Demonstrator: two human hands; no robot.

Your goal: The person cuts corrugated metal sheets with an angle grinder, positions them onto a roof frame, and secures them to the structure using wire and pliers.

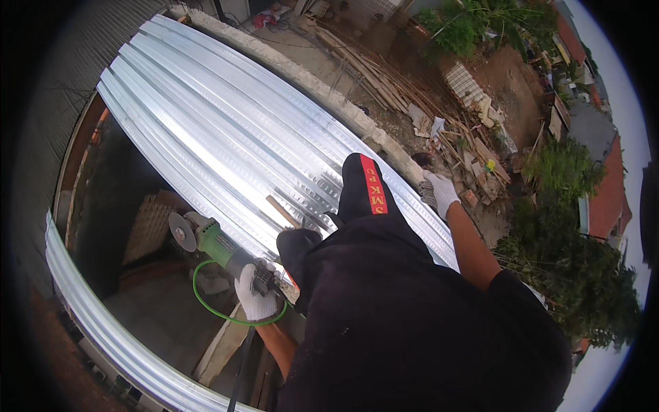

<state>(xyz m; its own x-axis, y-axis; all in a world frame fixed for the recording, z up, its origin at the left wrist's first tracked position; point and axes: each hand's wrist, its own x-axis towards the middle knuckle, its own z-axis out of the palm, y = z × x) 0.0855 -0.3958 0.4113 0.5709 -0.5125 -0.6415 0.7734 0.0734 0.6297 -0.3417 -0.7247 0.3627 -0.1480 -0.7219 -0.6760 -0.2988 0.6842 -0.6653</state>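
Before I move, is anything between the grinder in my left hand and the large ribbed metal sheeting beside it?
Nothing visible stands between the green grinder in your left hand and the large ribbed metal sheeting. A thin green cord loops out on the grinder's opposite side.

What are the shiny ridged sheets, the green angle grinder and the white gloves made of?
The ridged decking sheets are probably galvanized steel: silvery, with bright glare. The angle grinder seems to have a plastic housing, smooth and evenly green. The white gloves look like knitted cloth, perhaps cotton: matte and snug; their dark patches might be rubber.
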